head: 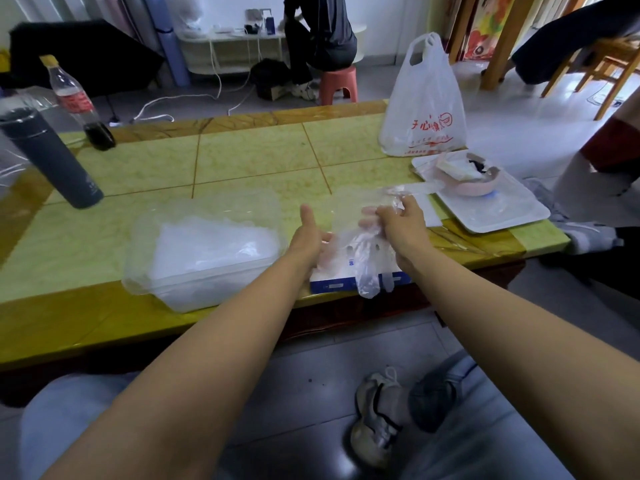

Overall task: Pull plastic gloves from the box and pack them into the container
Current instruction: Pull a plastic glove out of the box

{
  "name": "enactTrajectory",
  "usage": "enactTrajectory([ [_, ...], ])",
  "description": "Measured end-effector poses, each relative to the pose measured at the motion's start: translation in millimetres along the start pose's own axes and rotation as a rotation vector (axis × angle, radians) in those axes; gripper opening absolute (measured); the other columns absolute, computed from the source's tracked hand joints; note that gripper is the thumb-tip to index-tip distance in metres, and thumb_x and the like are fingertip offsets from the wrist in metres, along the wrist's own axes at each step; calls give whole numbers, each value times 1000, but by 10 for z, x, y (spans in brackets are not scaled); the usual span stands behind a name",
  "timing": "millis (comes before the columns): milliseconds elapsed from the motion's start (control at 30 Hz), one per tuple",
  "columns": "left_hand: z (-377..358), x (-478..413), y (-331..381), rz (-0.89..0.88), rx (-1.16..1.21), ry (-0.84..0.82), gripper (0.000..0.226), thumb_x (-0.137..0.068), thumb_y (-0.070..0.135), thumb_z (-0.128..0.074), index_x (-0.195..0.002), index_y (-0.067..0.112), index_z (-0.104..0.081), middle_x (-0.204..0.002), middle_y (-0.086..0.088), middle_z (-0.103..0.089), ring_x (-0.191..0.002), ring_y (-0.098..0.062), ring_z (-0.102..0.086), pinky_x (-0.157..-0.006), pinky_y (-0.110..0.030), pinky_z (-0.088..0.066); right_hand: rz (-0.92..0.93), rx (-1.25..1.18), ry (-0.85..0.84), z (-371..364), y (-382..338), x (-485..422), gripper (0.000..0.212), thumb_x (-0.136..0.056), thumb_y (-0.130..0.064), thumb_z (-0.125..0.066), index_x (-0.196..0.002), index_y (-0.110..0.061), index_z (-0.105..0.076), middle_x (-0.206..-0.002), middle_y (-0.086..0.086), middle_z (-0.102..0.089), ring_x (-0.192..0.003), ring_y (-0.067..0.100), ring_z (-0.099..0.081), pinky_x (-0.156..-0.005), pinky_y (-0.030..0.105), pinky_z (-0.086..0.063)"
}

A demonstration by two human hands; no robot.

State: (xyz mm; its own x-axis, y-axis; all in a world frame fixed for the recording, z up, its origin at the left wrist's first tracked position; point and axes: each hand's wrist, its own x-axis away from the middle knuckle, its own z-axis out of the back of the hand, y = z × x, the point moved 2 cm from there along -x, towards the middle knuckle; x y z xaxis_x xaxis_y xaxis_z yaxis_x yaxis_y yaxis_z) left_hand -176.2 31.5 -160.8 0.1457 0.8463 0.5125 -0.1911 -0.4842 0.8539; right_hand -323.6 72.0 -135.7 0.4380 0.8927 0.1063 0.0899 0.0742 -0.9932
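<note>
A clear plastic glove [360,251] hangs over the blue-and-white glove box [349,282] at the table's front edge. My right hand [398,221] pinches the glove's upper part between curled fingers, above the box. At the glove's left side is my left hand [310,237], thumb up; its fingers are behind the film, so I cannot see whether they grip it. Left of the box stands the clear container [207,251], open on top, with a pile of clear gloves inside.
A dark flask [52,157] and a cola bottle [79,102] stand at the far left. A white tray [485,199] with a pink bowl and a white shopping bag [424,105] sit at the right. People sit beyond the table.
</note>
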Motion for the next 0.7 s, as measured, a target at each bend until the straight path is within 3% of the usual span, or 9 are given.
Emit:
enactTrajectory([
  [33, 5, 26, 41, 27, 81, -47, 92, -86, 80, -18, -100, 2, -66, -102, -16, -67, -84, -28, -60, -86, -40, -51, -2, -14, 3, -32, -1, 17, 36, -95, 2, -41, -127, -17, -38, -100, 7, -69, -66, 11, -71, -54, 24, -47],
  [100, 14, 143, 141, 2, 68, -115, 85, -79, 79, -45, -117, 5, -63, -112, -7, -65, -90, -25, -61, -83, -39, -54, -12, -19, 0, -105, -1, 52, 44, -94, 4, -45, -131, -20, -38, -108, 9, -64, -76, 13, -68, -58, 21, -48],
  [167, 28, 190, 224, -77, 7, -91, 54, -79, 44, -75, -112, 2, -67, -102, -7, -69, -83, -20, -64, -72, -31, -57, -21, 8, -18, -163, -7, 65, 56, -92, 5, -51, -138, -23, -37, -120, 15, -56, -89, 20, -62, -66, 24, -51],
  [200, 50, 199, 259, -113, 13, -62, 37, -77, 24, -79, -103, -1, -69, -91, -9, -70, -73, -18, -64, -66, -28, -56, -29, 10, -32, -198, -22, 84, 62, -90, 6, -54, -141, -23, -35, -120, 14, -53, -90, 21, -60, -65, 24, -51],
  [267, 163, 258, 299, -168, 80, 26, 14, -77, 4, -75, -88, -1, -68, -76, -10, -67, -61, -17, -62, -63, -27, -56, -51, -24, -47, -259, -53, 136, 67, -87, 10, -56, -143, -19, -31, -109, 10, -53, -80, 17, -58, -55, 19, -50],
  [367, 464, 327, 349, -279, 127, 142, 6, -80, 1, -67, -86, 2, -64, -76, -11, -67, -62, -17, -60, -67, -28, -56, -78, -41, -55, -312, -73, 176, 67, -86, 8, -54, -144, -14, -28, -99, 11, -60, -66, 16, -56, -44, 20, -46],
  [467, 814, 461, 397, -328, 187, 79, 7, -84, -1, -56, -81, 6, -57, -85, -14, -73, -68, -19, -65, -60, -27, -56, -94, -25, -43, -404, -84, 193, 55, -91, -6, -54, -141, -15, -33, -90, 7, -62, -70, 16, -57, -53, 22, -45],
  [567, 1129, 554, 397, -296, 40, -78, 10, -87, -2, -55, -81, 5, -56, -73, -12, -72, -65, -21, -68, -52, -27, -55, -152, -76, -69, -573, -137, 192, 36, -95, -25, -44, -129, -12, -47, -103, 10, -65, -81, 19, -61, -70, 31, -47],
  [700, 1480, 603, 353, -275, -262, -162, 6, -91, 10, -60, -89, 7, -65, -70, -6, -69, -50, -18, -48, -44, -22, -40, -215, -114, -325, -907, -248, 267, 50, -96, -48, -36, -126, -12, -53, -112, 17, -68, -92, 25, -66, -73, 33, -49],
])
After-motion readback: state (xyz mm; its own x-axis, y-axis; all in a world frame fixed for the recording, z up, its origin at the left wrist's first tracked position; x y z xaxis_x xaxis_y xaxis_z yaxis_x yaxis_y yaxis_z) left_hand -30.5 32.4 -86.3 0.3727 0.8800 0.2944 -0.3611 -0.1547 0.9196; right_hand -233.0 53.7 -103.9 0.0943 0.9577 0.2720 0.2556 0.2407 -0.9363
